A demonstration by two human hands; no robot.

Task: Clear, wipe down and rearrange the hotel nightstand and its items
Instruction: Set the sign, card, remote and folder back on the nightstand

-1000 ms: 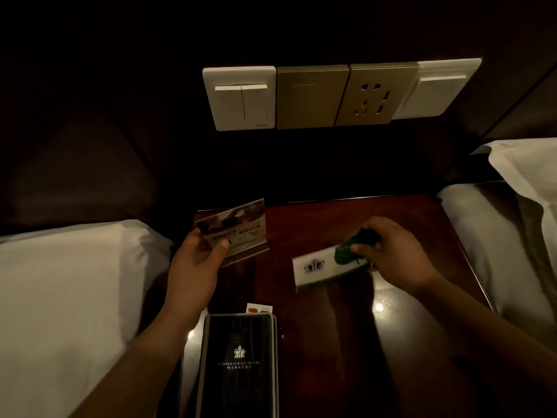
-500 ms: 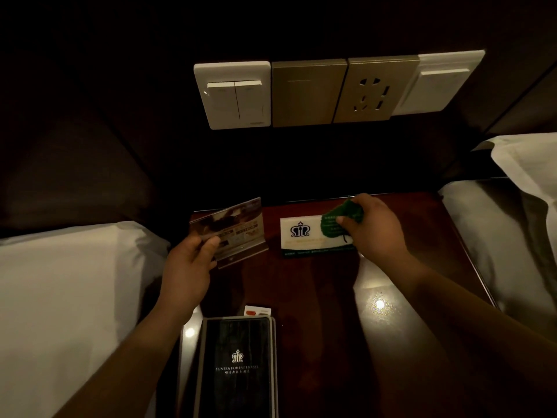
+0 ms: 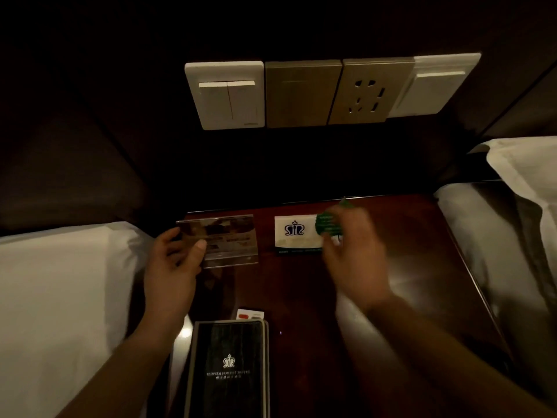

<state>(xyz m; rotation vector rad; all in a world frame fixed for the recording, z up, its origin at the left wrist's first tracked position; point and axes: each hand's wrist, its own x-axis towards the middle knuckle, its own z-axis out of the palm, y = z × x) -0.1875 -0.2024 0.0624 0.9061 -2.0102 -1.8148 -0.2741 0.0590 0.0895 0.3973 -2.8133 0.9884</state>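
The dark red nightstand (image 3: 301, 291) fills the middle of the view. My left hand (image 3: 171, 267) grips the left edge of a clear acrylic sign stand (image 3: 229, 236), which sits upright at the back left of the top. To its right stands a white tent card (image 3: 294, 233) with a crown logo and a green leaf-shaped tag (image 3: 325, 223) at its right end. My right hand (image 3: 355, 257) is blurred just in front of the tag, fingers apart and holding nothing. A black hotel folder (image 3: 229, 369) lies at the front left.
A small white card with a red mark (image 3: 250, 314) peeks out behind the folder. A row of wall switches (image 3: 226, 95) and a socket (image 3: 364, 92) sits above the nightstand. White bedding (image 3: 60, 297) borders the left side, another bed (image 3: 497, 236) the right.
My right hand carried the white card with the green tag to the back of the nightstand, let go and drew back. My left hand set the acrylic stand down at the back left.
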